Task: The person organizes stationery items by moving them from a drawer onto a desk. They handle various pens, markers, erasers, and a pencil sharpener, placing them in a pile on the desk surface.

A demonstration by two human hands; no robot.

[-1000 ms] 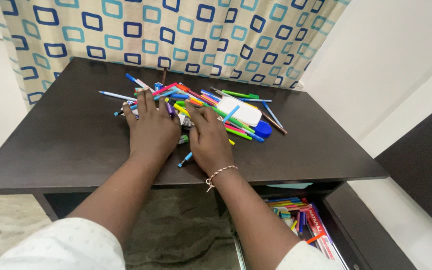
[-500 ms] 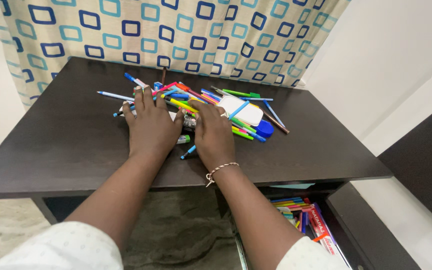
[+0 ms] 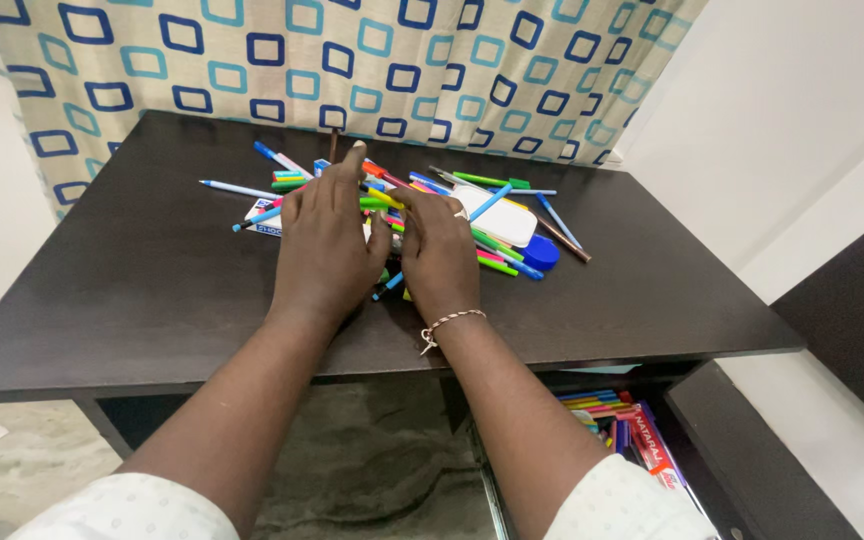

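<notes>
Head view: your 2 hands lie palm-down, side by side, on the pile of pens [image 3: 422, 205] at the middle of the dark desk [image 3: 142, 270]. Left hand [image 3: 330, 245] fingers spread flat over pens; right hand [image 3: 439, 255] fingers together, pressing pens beside the white case [image 3: 497, 218]. Blue cap [image 3: 540, 252] just right. Patterned curtain [image 3: 352, 60] behind.

Jumbled colourful pens [image 3: 422, 205] on dark desk [image 3: 152, 270]
</notes>
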